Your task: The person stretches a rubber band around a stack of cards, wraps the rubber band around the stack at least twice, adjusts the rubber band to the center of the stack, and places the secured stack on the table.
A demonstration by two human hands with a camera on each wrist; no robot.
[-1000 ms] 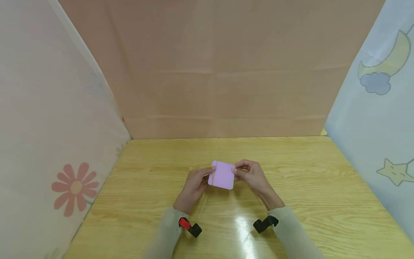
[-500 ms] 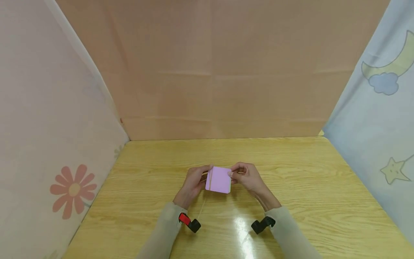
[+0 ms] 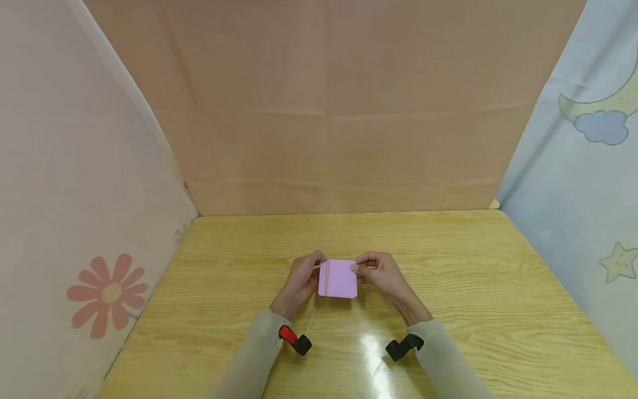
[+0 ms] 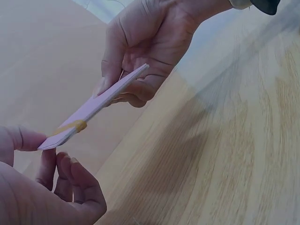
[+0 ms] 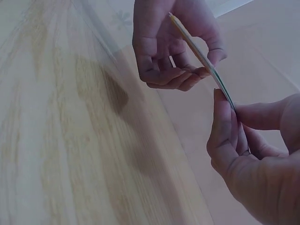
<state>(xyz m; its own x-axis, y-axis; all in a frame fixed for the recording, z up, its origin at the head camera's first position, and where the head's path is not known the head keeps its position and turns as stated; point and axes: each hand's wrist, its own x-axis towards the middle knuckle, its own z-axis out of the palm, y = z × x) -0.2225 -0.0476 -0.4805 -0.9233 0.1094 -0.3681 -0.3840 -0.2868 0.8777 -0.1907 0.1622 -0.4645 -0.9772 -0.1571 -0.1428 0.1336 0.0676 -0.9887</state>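
A thin square stack of lilac paper sheets point(image 3: 343, 279) is held above the table between both hands. A tan rubber band point(image 3: 327, 278) runs round it near its left edge, its two strands side by side; in the left wrist view the rubber band point(image 4: 77, 126) bulges at the stack's edge. My left hand point(image 3: 301, 277) pinches the left end between thumb and finger, close to the band. On the opposite side, my right hand point(image 3: 382, 275) pinches the right edge, thumb on top. From the right wrist, the stack point(image 5: 206, 63) shows edge-on, with a green layer.
The wood-grain table point(image 3: 448, 266) spreads beneath the hands, with a light reflection near the front. A brown sheet point(image 3: 324, 111) hangs behind it. Patterned cloths, one with a flower point(image 3: 111, 292) and one with a star point(image 3: 620, 262), bound the sides. Black wrist cameras point(image 3: 399, 349) sit at both cuffs.
The stack has turned from a slant to nearly square and moved slightly nearer the person. The band's strands, slanted and splayed earlier, now lie straight and parallel. Both hands keep their pinch.
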